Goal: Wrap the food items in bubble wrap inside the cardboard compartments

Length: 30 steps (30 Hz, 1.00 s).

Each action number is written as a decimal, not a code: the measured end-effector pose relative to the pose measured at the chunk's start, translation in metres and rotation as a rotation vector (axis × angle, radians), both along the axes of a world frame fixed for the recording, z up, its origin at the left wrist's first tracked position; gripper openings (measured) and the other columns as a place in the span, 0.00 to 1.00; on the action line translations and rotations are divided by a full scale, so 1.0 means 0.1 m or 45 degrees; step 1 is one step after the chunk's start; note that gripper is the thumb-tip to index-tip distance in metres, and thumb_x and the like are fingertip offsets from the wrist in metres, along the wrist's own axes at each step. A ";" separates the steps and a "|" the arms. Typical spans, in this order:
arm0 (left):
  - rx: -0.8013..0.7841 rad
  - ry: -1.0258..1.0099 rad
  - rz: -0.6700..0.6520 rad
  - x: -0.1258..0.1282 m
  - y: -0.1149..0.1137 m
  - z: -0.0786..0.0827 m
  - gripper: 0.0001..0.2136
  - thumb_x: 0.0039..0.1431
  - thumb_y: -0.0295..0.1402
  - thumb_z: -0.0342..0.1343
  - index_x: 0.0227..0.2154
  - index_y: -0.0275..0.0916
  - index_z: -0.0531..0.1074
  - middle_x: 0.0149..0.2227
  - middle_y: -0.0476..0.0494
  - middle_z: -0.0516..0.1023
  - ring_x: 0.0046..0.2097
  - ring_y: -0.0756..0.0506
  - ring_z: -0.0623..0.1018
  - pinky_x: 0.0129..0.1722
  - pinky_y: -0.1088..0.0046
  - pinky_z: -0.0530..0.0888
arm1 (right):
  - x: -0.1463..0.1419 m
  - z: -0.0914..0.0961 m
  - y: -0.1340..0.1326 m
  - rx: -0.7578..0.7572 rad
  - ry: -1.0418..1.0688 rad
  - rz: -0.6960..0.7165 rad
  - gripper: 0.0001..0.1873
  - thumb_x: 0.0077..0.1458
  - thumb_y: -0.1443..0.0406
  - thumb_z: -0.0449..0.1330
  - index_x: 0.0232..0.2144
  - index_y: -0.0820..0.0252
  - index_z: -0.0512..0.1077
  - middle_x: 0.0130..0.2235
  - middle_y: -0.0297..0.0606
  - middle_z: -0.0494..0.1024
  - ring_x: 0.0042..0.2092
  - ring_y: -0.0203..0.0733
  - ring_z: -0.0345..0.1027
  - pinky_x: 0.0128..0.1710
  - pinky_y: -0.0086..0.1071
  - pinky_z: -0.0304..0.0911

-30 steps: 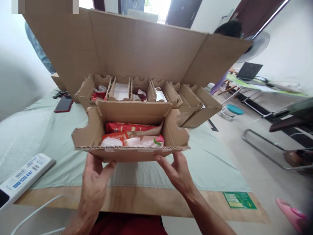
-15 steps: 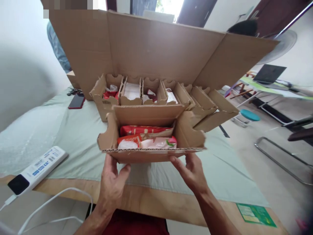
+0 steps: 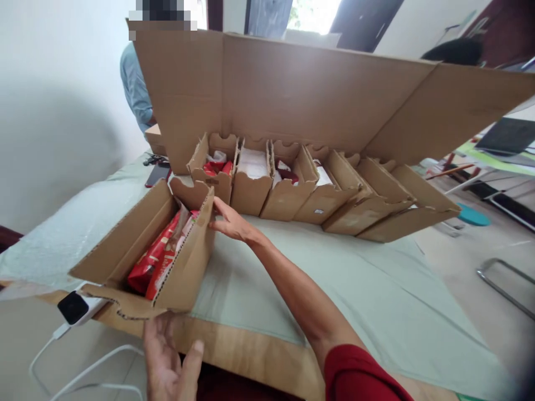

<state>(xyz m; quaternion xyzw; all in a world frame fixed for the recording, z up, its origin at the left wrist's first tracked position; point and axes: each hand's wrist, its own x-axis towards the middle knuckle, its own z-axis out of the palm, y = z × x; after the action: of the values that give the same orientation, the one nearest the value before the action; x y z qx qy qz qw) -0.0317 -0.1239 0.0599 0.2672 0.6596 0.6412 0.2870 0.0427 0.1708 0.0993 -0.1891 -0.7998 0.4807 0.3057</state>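
A long open cardboard box (image 3: 184, 278) is at the left, turned so its length runs away from me. Red snack packets (image 3: 152, 259) and a pinkish one lie inside it. My left hand (image 3: 169, 356) is at the near end, its fingertips against the lower edge and partly hidden, the thumb held apart. At the far right corner, my right hand (image 3: 229, 220) grips the box with fingers and thumb on its side. Whether the box rests fully on the table cannot be made out.
Behind stands a row of several cardboard bins (image 3: 288, 195), some holding packets, before a tall cardboard panel (image 3: 292, 89). A white power bank-like device (image 3: 77, 306) with a cable lies by the box. Bubble wrap (image 3: 83, 223) covers the left. A person in a blue sleeve (image 3: 136, 83) is beyond.
The box has moved left and turned from crosswise to lengthwise. My right hand has gone to its far end, my left to its near end. The view has shifted left.
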 end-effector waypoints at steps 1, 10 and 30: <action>0.021 0.021 -0.009 -0.01 0.03 -0.01 0.39 0.62 0.40 0.60 0.72 0.47 0.48 0.72 0.35 0.56 0.74 0.32 0.56 0.73 0.46 0.54 | -0.12 0.02 0.02 0.031 0.016 -0.023 0.44 0.48 0.66 0.58 0.69 0.62 0.56 0.68 0.46 0.67 0.66 0.53 0.63 0.67 0.48 0.59; 0.120 0.106 0.047 -0.21 0.50 -0.04 0.42 0.58 0.39 0.62 0.72 0.48 0.49 0.76 0.37 0.47 0.75 0.30 0.50 0.70 0.38 0.56 | -0.80 -0.07 0.02 0.173 0.062 -0.351 0.39 0.55 0.69 0.50 0.70 0.67 0.53 0.72 0.49 0.58 0.73 0.47 0.51 0.71 0.45 0.57; 0.196 0.448 0.212 -0.68 1.73 0.03 0.44 0.47 0.31 0.64 0.68 0.43 0.55 0.68 0.35 0.58 0.68 0.34 0.62 0.70 0.50 0.59 | -0.63 -0.82 -0.44 0.108 -0.240 -0.390 0.28 0.57 0.74 0.56 0.60 0.62 0.69 0.62 0.49 0.74 0.63 0.49 0.68 0.66 0.46 0.60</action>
<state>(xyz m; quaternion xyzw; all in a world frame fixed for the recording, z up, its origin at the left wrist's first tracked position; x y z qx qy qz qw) -0.1002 0.0490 0.0629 0.3408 0.6684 0.6547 0.0919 -0.0201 0.1266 0.0172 -0.3397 -0.8063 0.3745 0.3069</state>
